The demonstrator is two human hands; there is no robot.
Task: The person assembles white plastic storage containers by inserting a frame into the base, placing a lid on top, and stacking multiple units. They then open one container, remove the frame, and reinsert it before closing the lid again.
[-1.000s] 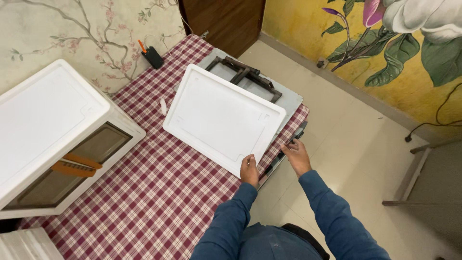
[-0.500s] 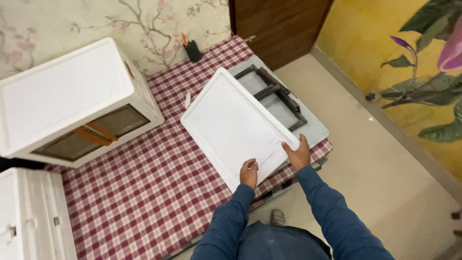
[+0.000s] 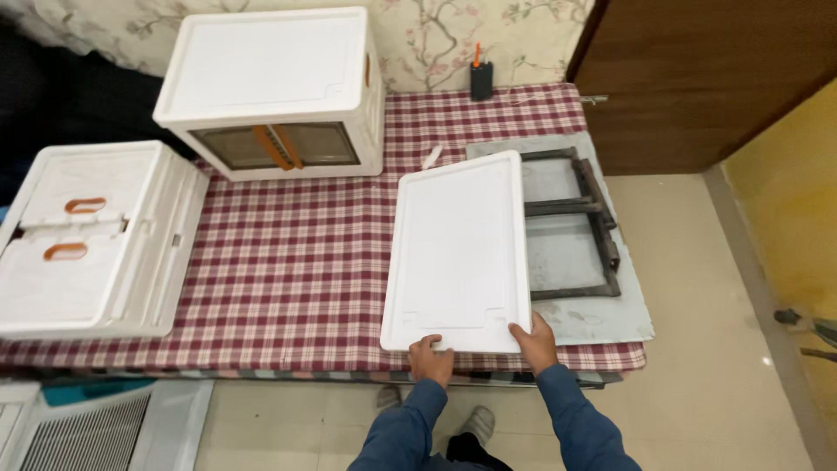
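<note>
White plastic forms the flat panel (image 3: 459, 253), which is gripped at its near edge by the left hand (image 3: 431, 358) and the right hand (image 3: 535, 343). It is laid on the checked tablecloth (image 3: 288, 253) ahead of both hands, with a dark metal frame (image 3: 575, 222) just beyond the right hand.

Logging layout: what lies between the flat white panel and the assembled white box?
Only bare red checked tablecloth separates the flat white plastic panel from the assembled white box, head view.

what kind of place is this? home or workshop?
Likely a room in a home: floral wallpaper, a wooden door, and a checked cloth over the table. Both hands, left and right, hold a white panel beside white storage boxes.
</note>
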